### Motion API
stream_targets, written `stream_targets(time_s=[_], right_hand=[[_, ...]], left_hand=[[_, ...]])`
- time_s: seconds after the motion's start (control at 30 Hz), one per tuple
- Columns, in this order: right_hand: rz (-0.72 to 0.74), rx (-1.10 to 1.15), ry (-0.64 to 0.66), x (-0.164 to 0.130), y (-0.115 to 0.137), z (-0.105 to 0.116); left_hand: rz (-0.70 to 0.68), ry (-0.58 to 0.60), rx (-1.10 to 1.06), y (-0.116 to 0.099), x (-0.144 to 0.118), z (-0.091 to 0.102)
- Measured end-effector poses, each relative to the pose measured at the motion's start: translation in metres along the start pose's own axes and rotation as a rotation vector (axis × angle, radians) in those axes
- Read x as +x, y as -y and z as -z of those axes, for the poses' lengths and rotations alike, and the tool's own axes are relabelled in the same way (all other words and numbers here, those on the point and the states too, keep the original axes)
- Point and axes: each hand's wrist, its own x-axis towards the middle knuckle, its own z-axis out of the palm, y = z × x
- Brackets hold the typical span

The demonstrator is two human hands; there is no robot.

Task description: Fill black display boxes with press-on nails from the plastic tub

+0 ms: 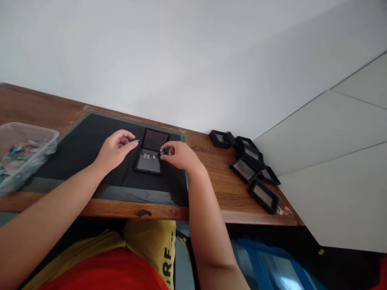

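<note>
Open black case [147, 165] sits on the dark mat [87, 149], right of mat center, lid [155, 139] tipped up on the wall side. Three small pieces [148, 157] in a row near the hinge; the lower part of the base shows bare.

Left hand [115, 150] just off the case's left edge, thumb and index pinched narrow on a tiny light piece [137, 140]; too small to identify. Right hand [179, 155] at the case's right edge, narrow pinch on a small dark piece [162, 152].

Room: mat shows between case and table front edge, more of it out left up to the clear tub [45, 129]. Right of the mat, a band of wood tabletop [211, 181], then black boxes [244, 169] bunched near the white panel; nearest one close to the front edge.
</note>
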Motion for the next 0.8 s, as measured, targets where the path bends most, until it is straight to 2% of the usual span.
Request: stream_targets(time_s=[0.13, 0.3, 0.8], right_hand=[[0.057, 0.003, 0.059, -0.0004, 0.0003, 0.0005], [0.096, -0.002, 0.150, -0.0011, -0.0004, -0.0005], [0.071, -0.050, 0.116, -0.0005, 0.0015, -0.0028]], left_hand=[[-0.022, 0.015, 0.040, 0.0012, -0.0009, 0.0000], [-0.080, -0.026, 0.050, 0.0015, -0.0005, -0.0004], [-0.060, -0.022, 0.070, 0.0058, 0.0025, 0.0029]])
